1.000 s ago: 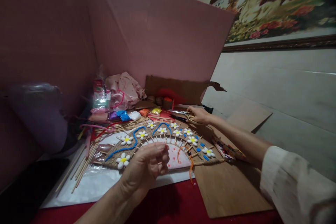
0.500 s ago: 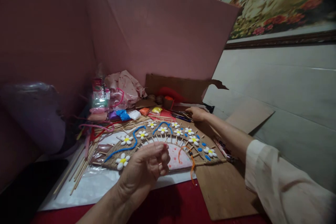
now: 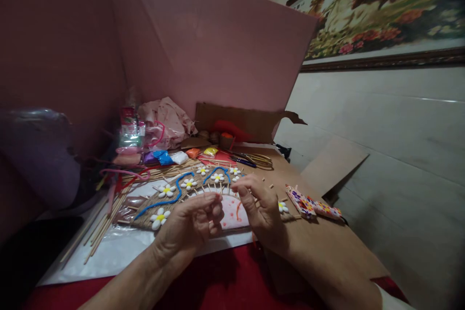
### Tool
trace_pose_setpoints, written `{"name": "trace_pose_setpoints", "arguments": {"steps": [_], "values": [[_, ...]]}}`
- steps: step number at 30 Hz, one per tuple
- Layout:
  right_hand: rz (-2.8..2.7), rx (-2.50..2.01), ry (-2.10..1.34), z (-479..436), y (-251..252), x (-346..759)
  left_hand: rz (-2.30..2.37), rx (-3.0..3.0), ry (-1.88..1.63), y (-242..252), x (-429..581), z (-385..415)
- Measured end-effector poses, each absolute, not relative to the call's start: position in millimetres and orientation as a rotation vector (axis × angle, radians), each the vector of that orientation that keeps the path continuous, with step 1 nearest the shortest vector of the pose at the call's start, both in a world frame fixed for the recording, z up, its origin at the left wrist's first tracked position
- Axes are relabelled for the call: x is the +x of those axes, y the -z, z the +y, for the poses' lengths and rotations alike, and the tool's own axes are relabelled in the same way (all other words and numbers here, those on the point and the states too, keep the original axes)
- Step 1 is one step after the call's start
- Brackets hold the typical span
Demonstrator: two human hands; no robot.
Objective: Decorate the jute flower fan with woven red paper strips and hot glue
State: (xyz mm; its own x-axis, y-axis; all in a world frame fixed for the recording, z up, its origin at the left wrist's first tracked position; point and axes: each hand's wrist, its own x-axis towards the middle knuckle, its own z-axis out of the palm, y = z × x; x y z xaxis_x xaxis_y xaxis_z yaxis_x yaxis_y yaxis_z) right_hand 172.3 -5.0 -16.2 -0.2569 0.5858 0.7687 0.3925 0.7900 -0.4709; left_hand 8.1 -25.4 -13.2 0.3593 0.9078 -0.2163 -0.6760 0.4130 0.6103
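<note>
My left hand (image 3: pixel 192 220) is closed in a pinch in front of the fan-shaped craft piece; a tiny red spot shows at its fingertips, too small to name. Close by on the right, my right hand (image 3: pixel 263 215) has thumb and fingers drawn together, and whatever they hold is hidden. Behind both lies the fan, wrapped in brown twine (image 3: pixel 147 220) over wooden sticks, with white-petalled flowers (image 3: pixel 160 218) and wavy blue strips (image 3: pixel 179 189). Its pale pink centre (image 3: pixel 232 218) carries red dots. My right hand covers part of the fan's right side.
Scissors (image 3: pixel 263 161) lie on the brown board (image 3: pixel 290 177) at the back. Small coloured packets (image 3: pixel 179 157) and loose wooden sticks (image 3: pixel 96 237) are on the left. A flower-patterned item (image 3: pixel 314 206) rests at right. A pink panel (image 3: pixel 218 48) stands behind.
My right hand has come back from beside the scissors to a place near my left hand. The scissors stay on the board. My left hand keeps its pinch, and the view has shifted slightly.
</note>
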Motion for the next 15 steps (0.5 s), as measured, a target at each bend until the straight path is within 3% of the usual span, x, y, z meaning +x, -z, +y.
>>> {"name": "trace_pose_setpoints", "arguments": {"steps": [15], "values": [[-1.866,-0.719,-0.123,-6.5,39.4,168.3,0.663,0.635,-1.096,19.8,18.7,-27.3]]}}
